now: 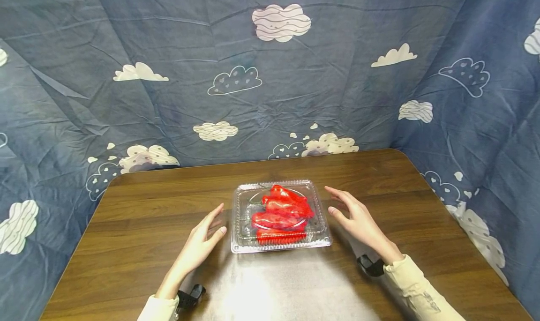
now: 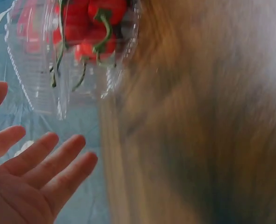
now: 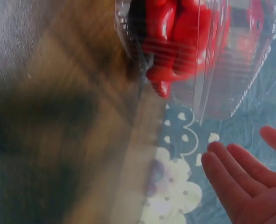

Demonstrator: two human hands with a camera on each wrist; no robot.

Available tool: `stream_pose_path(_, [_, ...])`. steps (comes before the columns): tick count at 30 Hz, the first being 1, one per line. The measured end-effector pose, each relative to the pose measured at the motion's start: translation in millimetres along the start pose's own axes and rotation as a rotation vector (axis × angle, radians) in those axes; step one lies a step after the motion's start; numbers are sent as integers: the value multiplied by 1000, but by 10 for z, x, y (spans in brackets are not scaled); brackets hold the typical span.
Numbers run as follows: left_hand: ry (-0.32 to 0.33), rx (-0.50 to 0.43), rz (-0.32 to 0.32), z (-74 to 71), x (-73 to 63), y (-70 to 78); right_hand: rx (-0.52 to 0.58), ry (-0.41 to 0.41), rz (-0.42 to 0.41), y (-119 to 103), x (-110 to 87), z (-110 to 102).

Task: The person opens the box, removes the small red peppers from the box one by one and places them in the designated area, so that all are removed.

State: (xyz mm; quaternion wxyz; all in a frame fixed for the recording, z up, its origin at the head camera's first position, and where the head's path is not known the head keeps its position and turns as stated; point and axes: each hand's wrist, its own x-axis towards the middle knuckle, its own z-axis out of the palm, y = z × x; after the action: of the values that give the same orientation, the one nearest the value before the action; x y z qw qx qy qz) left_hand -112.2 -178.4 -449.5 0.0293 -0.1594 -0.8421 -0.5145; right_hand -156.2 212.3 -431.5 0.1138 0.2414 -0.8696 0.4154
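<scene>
A clear plastic clamshell box (image 1: 244,208) with its lid down stands on the table between both hands. Several red peppers (image 1: 280,218) lie inside it; their green stems (image 2: 102,37) point toward the left hand's side. Just left of the box is my left hand (image 1: 198,243), fingers extended and apart from the plastic. On the other side my right hand (image 1: 358,220) is held off the box's right wall, fingers also extended. Both wrist views show the palms facing the box, with nothing in the left hand (image 2: 30,182) or the right hand (image 3: 254,182).
The brown wood-grain table (image 1: 147,218) has rounded far corners, and light glares off its near part. Behind and to the right hangs a blue cloth (image 1: 168,100) printed with white clouds. Dark straps (image 1: 371,265) go round the wrists.
</scene>
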Motion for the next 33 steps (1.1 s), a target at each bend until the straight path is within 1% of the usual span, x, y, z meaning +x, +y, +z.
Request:
stream_pose_path(2, [-11, -76, -19, 33, -19, -6, 55, -19, 16, -4, -25, 19])
stream_pose_path(3, [-5, -95, -21, 54, -27, -12, 78, -30, 25, -10, -39, 29])
stream_pose_path(5, [10, -121, -27, 95, -40, -24, 126, -54, 30, -9, -68, 53])
stream_pose_path(9, [51, -179, -63, 176, -69, -27, 159, -95, 55, -16, -148, 82])
stream_pose_path(16, [98, -271, -175, 273, -117, 0, 211, -150, 116, 2, -248, 126])
stream_pose_path(21, [106, -318, -219, 330, -139, -16, 296, -182, 183, 10, -307, 141])
stream_pose_path(27, [120, -358, -242, 379, -152, -23, 439, -205, 208, 30, -346, 175])
stream_pose_path(33, [150, -403, -215, 419, -153, -41, 566, -199, 239, 40, -345, 207])
